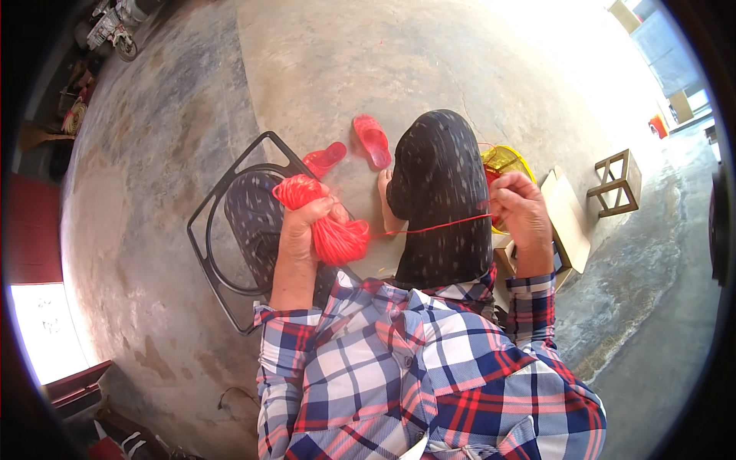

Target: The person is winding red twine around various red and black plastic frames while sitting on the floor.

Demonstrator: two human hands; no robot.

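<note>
A thick skein of red cord (343, 242) is gripped around its middle by my left hand (310, 211), over my left thigh. One strand of the cord (437, 227) runs taut from the skein across my right leg. At its other end my right hand (525, 211) pinches it between thumb and fingers. Just behind that hand is a yellow mesh basket (507, 157) with red stuff inside, partly hidden by my hand and knee. A thin red strand also shows near the basket's rim.
Around my left leg is a black metal frame with a ring (201, 244). Red slippers (372, 142) lie on the concrete floor ahead. An open cardboard box (566, 218) stands at my right, with a small wooden stool (618, 184) farther out. A motorbike (111, 34) is at the far left.
</note>
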